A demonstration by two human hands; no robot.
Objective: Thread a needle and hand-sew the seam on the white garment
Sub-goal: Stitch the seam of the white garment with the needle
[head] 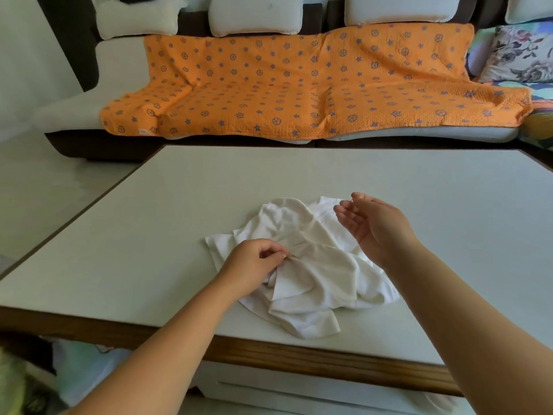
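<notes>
The crumpled white garment (311, 265) lies on the table near its front edge. My left hand (257, 262) rests on the garment's left part and pinches a fold of the cloth between thumb and fingers. My right hand (374, 223) is raised over the garment's far right corner, palm turned left and fingers loosely curled. A thin needle (346, 201) shows between its thumb and forefinger. A faint thread runs down from the hand toward the cloth and is hard to follow.
The pale table top (149, 235) has a wooden front edge (299, 354). Behind it stands a sofa with an orange patterned blanket (299, 85), white cushions (257, 16) and a floral pillow (520, 55) at the right.
</notes>
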